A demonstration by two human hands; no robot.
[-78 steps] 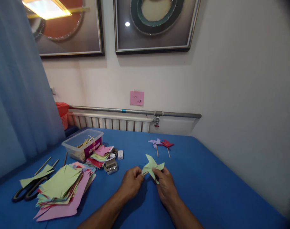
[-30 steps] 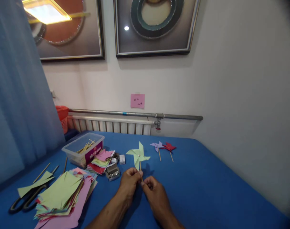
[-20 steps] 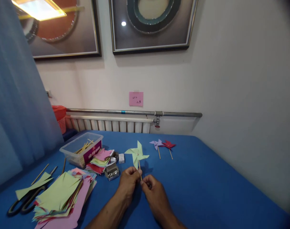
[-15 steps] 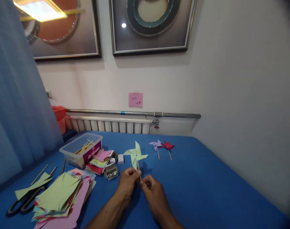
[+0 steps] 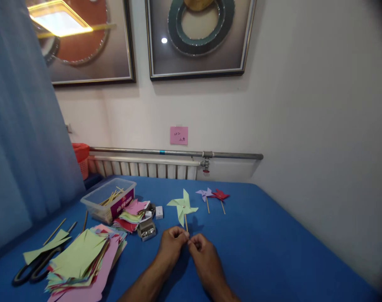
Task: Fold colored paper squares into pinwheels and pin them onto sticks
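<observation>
A pale green paper pinwheel (image 5: 182,206) stands upright on a thin wooden stick above the blue table (image 5: 272,251). My left hand (image 5: 171,247) and my right hand (image 5: 203,256) meet at the stick's lower end, both pinched closed on it. Beyond them, a purple pinwheel (image 5: 204,193) and a red pinwheel (image 5: 220,195) lie flat on the table.
A stack of coloured paper squares (image 5: 80,260) lies at the left with black scissors (image 5: 30,268) beside it. A clear plastic box of sticks (image 5: 109,199), a smaller paper pile (image 5: 131,212) and a small box of pins (image 5: 146,230) sit behind. A radiator (image 5: 143,167) runs along the wall.
The green pinwheel went from being held by its blades low between my hands to standing upright on its stick. Since a second ago my hands have stayed pinched on the stick.
</observation>
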